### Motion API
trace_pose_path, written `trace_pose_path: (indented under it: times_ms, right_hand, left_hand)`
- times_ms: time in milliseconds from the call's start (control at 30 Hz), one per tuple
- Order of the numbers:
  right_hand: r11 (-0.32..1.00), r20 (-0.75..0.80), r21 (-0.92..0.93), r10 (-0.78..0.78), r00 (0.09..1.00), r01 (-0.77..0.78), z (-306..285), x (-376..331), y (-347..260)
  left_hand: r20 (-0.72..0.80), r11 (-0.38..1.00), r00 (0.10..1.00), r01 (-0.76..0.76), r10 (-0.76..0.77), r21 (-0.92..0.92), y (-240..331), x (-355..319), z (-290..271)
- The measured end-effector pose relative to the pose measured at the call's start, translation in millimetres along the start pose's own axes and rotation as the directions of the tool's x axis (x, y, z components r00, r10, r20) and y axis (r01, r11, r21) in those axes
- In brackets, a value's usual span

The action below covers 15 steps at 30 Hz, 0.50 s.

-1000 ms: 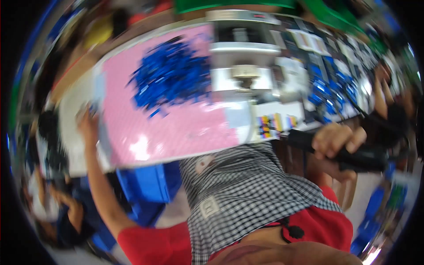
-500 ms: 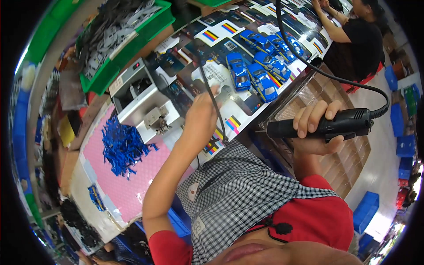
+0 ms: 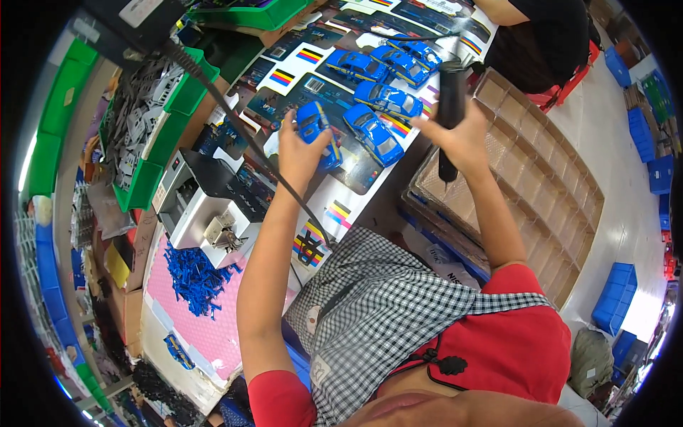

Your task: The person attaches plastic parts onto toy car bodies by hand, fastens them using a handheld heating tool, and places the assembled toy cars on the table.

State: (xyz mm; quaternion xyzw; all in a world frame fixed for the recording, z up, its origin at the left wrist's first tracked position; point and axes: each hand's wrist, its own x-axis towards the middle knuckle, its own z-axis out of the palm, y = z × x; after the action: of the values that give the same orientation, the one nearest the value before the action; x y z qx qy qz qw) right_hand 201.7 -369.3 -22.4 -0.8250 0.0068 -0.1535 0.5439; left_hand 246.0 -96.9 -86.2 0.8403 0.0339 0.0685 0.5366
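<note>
My left hand [image 3: 299, 153] has its thumb and fingers around a blue toy car [image 3: 311, 122] lying on the printed sheets of the worktable. In my right hand [image 3: 466, 142] is a black corded electric screwdriver [image 3: 450, 107], held upright near the table's right edge and slightly blurred. Between the hands, another blue toy car [image 3: 373, 135] rests on the sheets. Several more blue cars [image 3: 388, 98] stand grouped beyond it, close together.
A silver screw-feeding machine [image 3: 206, 220] stands left of my left arm, beside a pile of small blue parts [image 3: 192, 281] on a pink mat [image 3: 224, 338]. Green bins [image 3: 146, 174] sit beyond. A dark cable [image 3: 242, 128] crosses overhead. Stacked divided trays [image 3: 541, 192] lie right; a co-worker [image 3: 526, 43] sits far right.
My left hand has moved onto a car and closed around it. The screwdriver has swung from lying sideways to upright, moving farther over the table edge. The view has shifted.
</note>
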Motion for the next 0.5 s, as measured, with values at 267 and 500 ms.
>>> trace_pose_path:
  times_ms: [267, 500]
  right_hand:
    - [0.978, 0.400, -0.168, -0.046, 0.915, 0.123, 70, -36, 5]
    - [0.892, 0.180, -0.403, -0.145, 0.973, 0.207, 47, 8, 1]
  left_hand:
    - [0.005, 0.994, 1.000, -0.011, 0.010, 0.113, 12, -62, -20]
    - [-0.133, 0.927, 0.988, -0.019, 0.074, 0.376, 22, -77, -24]
